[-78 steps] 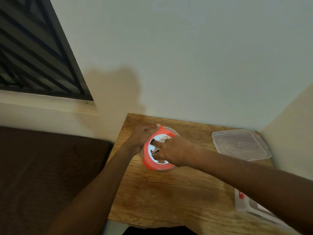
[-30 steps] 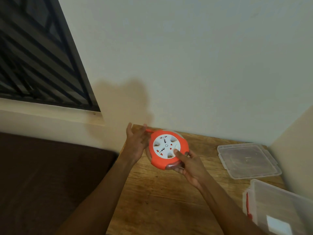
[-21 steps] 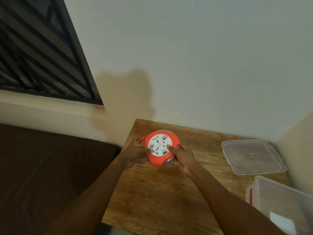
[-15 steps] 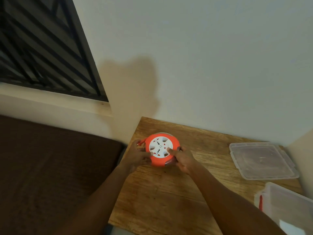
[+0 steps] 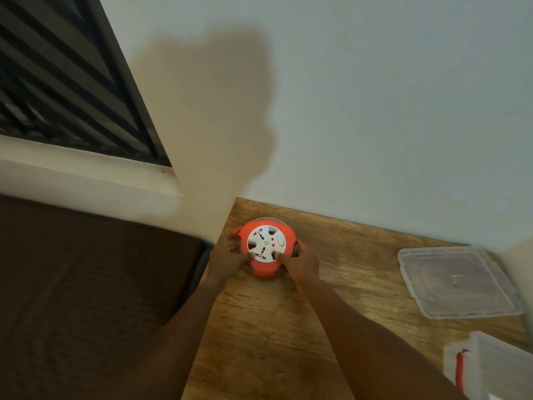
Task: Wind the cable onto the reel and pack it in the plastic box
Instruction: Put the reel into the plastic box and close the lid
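Note:
An orange cable reel (image 5: 259,269) with a white socket face rests near the far left corner of the wooden table (image 5: 274,336). My left hand (image 5: 226,255) grips its left side and my right hand (image 5: 300,262) grips its right side, each thumb on the white face. A small orange tab sticks out at the reel's upper left. No loose cable shows. The clear plastic box (image 5: 496,368), open, with a red latch, stands at the table's near right corner. Its clear lid (image 5: 455,280) lies flat further back on the right.
A pale wall runs behind the table, and a second wall closes the right side. A dark brown surface (image 5: 86,284) lies left of the table, under a window with dark bars (image 5: 57,76).
The reel came down from being held tilted in the air and now lies flat on the table. Both hands shifted to grip its sides. The view has tilted upward.

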